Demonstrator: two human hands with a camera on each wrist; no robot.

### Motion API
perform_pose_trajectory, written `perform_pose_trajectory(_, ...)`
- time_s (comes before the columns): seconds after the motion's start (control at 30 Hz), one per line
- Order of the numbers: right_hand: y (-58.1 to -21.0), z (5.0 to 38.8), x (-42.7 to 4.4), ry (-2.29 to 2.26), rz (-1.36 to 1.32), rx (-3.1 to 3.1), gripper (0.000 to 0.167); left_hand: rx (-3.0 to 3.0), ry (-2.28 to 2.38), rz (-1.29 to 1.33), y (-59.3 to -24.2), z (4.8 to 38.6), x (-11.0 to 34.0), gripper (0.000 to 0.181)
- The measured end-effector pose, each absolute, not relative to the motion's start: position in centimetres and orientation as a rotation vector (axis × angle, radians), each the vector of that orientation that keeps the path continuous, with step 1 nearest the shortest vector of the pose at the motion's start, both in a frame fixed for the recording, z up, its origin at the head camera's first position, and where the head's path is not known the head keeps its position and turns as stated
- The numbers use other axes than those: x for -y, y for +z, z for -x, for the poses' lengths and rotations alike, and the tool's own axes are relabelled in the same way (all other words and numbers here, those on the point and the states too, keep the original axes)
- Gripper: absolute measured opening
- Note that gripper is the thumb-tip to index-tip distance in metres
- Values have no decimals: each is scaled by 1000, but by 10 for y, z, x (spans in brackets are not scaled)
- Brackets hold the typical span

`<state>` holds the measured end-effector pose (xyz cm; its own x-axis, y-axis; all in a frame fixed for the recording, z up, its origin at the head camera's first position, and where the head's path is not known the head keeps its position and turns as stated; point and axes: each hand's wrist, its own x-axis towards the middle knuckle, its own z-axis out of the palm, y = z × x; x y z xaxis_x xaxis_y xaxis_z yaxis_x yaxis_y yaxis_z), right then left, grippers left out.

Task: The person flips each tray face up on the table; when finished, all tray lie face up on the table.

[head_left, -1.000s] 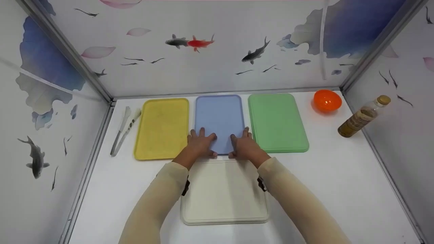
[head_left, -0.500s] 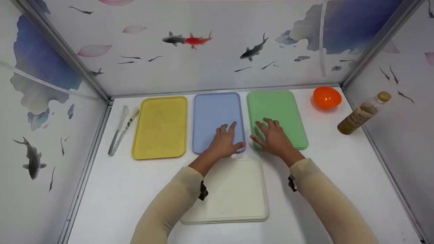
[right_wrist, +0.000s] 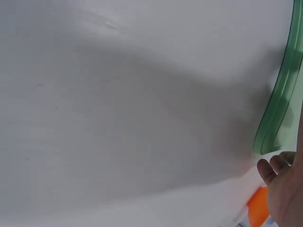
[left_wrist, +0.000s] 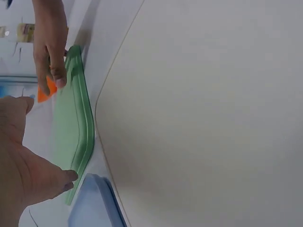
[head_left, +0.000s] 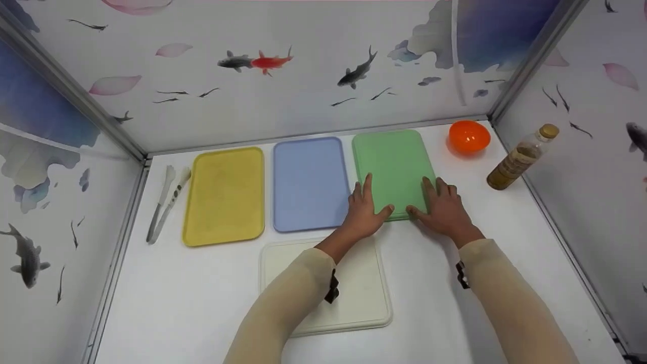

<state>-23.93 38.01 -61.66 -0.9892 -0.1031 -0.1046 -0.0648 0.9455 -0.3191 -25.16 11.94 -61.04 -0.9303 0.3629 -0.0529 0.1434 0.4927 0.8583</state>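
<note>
The left hand (head_left: 364,216) and right hand (head_left: 446,214), fingers apart, flank the green tray (head_left: 390,164). They seem to be straightening it; next calls for even pressure.

Long beige slvs (head_left: 285,303); small blk wrist pcs (head_left: 332,289).

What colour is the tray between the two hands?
Green; the tray shows best in the head view.

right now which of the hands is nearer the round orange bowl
Right: the right hand is on the person's side of the bowl, slightly left; the left hand is farther left, at the near-left corner of the green rectangular tray.
</note>
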Motion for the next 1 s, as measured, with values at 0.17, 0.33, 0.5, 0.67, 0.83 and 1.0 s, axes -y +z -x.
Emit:
perform_pose_trajectory(0.17, -618, 241, -383, -552, 136, -2941, 125, -2520, 1420, -257, -602, 246, -133, 104)
perform_pose_trajectory(0.33, -616, 243, -385, -684, 119, -2906, 140, -2536, 1474, -124, -601, 244, -139, 103)
perform_pose_trajectory(0.5, -616, 246, -384, -742, 94, -2862, 147, -2495, 1554, -49, -597, 248, -139, 96)
perform_pose_trajectory(0.67, -615, 248, -381, -813, 44, -2836, 149, -2436, 1638, 8, -612, 263, -141, 81)
perform_pose_trajectory(0.83, -615, 248, -382, -844, -5, -2814, 149, -2361, 1703, 73, -626, 273, -145, 69)
perform_pose_trajectory(1.0, -611, 246, -386, -885, -21, -2794, 146, -2392, 1729, 9, -635, 277, -147, 58)
